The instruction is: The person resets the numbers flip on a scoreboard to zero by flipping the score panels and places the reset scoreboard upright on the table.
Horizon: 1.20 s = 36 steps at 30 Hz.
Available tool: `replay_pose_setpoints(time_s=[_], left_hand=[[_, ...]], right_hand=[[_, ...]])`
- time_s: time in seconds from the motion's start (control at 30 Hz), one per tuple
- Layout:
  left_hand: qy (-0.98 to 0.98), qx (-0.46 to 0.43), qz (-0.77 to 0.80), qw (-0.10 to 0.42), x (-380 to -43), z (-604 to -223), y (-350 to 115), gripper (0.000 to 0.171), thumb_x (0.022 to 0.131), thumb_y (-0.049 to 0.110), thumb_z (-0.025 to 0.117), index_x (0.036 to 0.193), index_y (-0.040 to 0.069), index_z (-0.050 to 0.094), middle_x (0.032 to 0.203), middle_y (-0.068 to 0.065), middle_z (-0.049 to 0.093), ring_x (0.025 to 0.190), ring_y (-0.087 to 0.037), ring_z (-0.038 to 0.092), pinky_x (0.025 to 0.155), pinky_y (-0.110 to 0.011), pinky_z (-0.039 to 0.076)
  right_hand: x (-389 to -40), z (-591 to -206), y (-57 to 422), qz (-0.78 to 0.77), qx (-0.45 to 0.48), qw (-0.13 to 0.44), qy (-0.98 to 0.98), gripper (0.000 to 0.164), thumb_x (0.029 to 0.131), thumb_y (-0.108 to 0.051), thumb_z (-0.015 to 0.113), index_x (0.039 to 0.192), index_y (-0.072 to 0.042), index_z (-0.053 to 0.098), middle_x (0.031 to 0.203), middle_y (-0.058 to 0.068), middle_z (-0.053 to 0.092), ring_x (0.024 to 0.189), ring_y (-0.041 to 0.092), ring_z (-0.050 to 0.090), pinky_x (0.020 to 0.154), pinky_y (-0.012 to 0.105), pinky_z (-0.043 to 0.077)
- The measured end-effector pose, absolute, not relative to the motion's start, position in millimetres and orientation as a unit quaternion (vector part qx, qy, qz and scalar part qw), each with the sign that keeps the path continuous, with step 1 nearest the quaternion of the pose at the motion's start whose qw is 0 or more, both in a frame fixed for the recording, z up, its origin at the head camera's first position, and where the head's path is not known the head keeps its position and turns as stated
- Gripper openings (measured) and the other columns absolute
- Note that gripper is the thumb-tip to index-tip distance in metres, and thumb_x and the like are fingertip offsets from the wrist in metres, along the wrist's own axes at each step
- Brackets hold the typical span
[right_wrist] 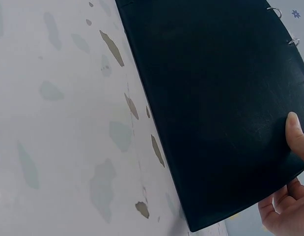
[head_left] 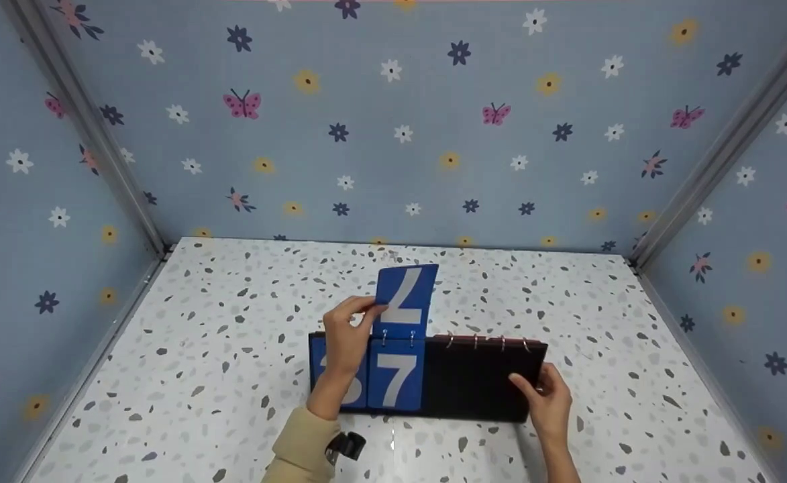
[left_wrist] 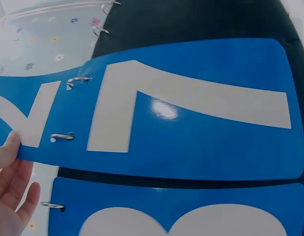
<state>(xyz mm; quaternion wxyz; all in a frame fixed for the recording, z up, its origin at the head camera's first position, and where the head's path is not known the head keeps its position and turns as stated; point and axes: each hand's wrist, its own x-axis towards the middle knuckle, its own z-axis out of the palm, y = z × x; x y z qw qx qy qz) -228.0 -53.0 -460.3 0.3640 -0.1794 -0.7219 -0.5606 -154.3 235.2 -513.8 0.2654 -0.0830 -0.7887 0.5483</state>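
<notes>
A black flip scoreboard (head_left: pixel 474 382) stands on the speckled table, its number cards hung on metal rings along the top edge. My left hand (head_left: pixel 347 339) pinches the left edge of a blue number card (head_left: pixel 406 285) turned up above the rings, its white numeral upside down. Below it hangs a blue card with a white 7 (head_left: pixel 376 396). Left of that, another blue card (head_left: pixel 359 392) is partly hidden by my left hand and wrist. My right hand (head_left: pixel 551 406) grips the scoreboard's right edge, thumb (right_wrist: pixel 295 130) on the front and fingers behind.
The white speckled table (head_left: pixel 232 349) extends around the scoreboard. Blue flowered walls (head_left: pixel 400 134) rise at the back and both sides, with grey metal posts (head_left: pixel 98 127) at the corners. The scoreboard's right half shows bare black, with reddish edges at the top behind its rings.
</notes>
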Motion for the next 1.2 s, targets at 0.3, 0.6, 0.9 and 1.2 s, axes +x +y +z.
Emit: replay_pose_setpoints(time_s=[0.3,0.6,0.9,1.2], left_hand=[[-0.78,-0.112,-0.509,0.347,-243.3,-470.0,-46.3,0.018,0.077,0.007,0.07,0.091,-0.003,0.067,0.077,-0.008,0.064,0.065,-0.014,0.057,0.059,-0.027,0.046],[-0.844,-0.069,-0.432,0.311,-241.1,-466.9,-41.7,0.012,0.078,0.009,0.07,0.083,-0.002,0.068,0.07,-0.007,0.062,0.059,-0.015,0.056,0.053,-0.029,0.046],[-0.862,-0.054,-0.376,0.335,-232.9,-468.8,-42.4,0.011,0.08,0.014,0.069,0.08,0.003,0.068,0.072,-0.005,0.063,0.066,-0.018,0.057,0.063,-0.036,0.042],[-0.812,-0.072,-0.399,0.42,-207.9,-472.7,-39.8,0.011,0.078,0.008,0.07,0.086,0.003,0.065,0.086,-0.009,0.06,0.082,-0.024,0.056,0.072,-0.041,0.044]], right_hand=[[-152.4,-512.6,232.9,0.542,-0.096,0.254,-0.795,0.025,0.07,0.001,0.075,0.088,0.006,0.058,0.08,0.018,0.062,0.066,0.013,0.054,0.06,0.017,0.044],[-151.5,-511.9,232.1,0.543,-0.1,0.252,-0.794,0.025,0.07,0.001,0.075,0.088,0.007,0.058,0.081,0.019,0.062,0.067,0.013,0.055,0.061,0.017,0.044],[-153.0,-513.2,233.5,0.547,-0.092,0.257,-0.791,0.025,0.07,0.002,0.075,0.088,0.007,0.058,0.081,0.019,0.062,0.066,0.013,0.055,0.06,0.017,0.044],[-154.2,-512.9,235.0,0.55,-0.095,0.257,-0.789,0.025,0.07,0.001,0.075,0.088,0.007,0.058,0.081,0.02,0.063,0.065,0.012,0.055,0.059,0.017,0.044]])
